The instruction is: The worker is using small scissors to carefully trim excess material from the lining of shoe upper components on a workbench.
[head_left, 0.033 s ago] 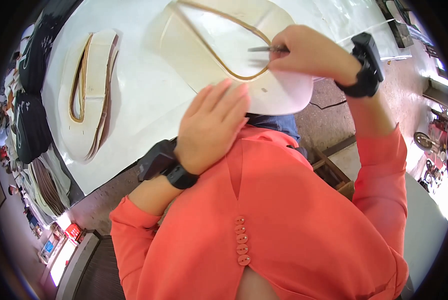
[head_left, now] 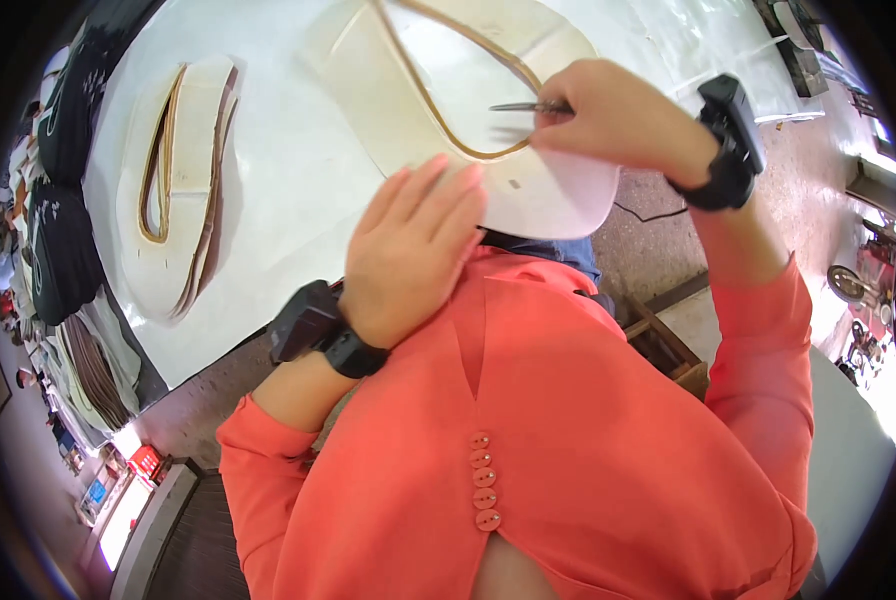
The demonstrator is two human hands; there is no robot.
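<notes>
A cream-white panel (head_left: 513, 205) with a teardrop-shaped opening edged in brown lies on the white-covered table, its near edge toward my body. My right hand (head_left: 593, 115) is closed around a slim pointed metal tool (head_left: 518, 106) that looks like thread snips; its handle is hidden in the fist. The tool's tip points left across the opening, and my fingers are at the opening's right rim. Palm down, my left hand (head_left: 413, 250) has its fingers stretched out, the fingertips at the panel's near left edge. Whether they press on it I cannot tell.
Several similar cream panels (head_left: 193, 170) are stacked at the table's left. Black fabric pieces (head_left: 58, 245) hang along the left edge, above folded grey and brown cloth (head_left: 93, 370). A dark cord (head_left: 648, 212) lies right of the panel, near a wooden frame (head_left: 668, 350).
The panel has shifted and turned slightly, its near edge coming a little toward me. My left hand has slid slightly left; my right hand has come slightly nearer, still gripping the tool.
</notes>
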